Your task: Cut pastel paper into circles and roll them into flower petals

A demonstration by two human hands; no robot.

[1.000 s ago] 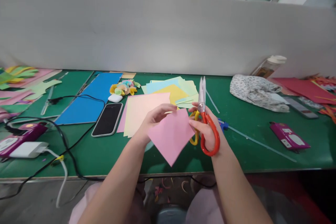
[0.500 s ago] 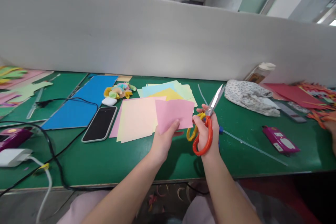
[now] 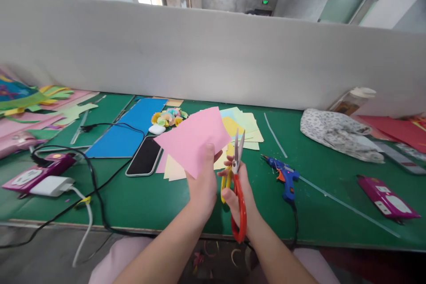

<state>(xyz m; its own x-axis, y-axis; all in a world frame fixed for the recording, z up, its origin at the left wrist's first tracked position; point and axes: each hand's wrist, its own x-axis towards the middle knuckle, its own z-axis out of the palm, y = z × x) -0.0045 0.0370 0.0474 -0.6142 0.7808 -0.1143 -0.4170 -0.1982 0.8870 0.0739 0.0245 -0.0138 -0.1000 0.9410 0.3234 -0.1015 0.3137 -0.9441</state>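
Between the thumb and fingers of my left hand (image 3: 203,184) is a sheet of pink paper (image 3: 196,137), tilted and raised above the table. My right hand (image 3: 244,191) grips scissors (image 3: 238,204) with one red and one yellow handle. Their blades point up and stand slightly apart, just right of the paper's edge without visibly cutting it. Behind and below the pink sheet lie several loose coloured papers (image 3: 251,126), partly hidden by it. A bunch of curled paper pieces (image 3: 169,117) sits beyond the sheet's left corner.
A phone (image 3: 144,156) and a blue board (image 3: 123,131) lie to the left, near cables and a purple power strip (image 3: 43,173). On the right are a blue glue gun (image 3: 284,175) with a long glue stick, a patterned cloth bag (image 3: 336,135), and another purple strip (image 3: 388,199).
The pink sheet has been lifted and turned, showing a larger face. The scissors have swung more upright and their blades have parted. The camera view has shifted left.
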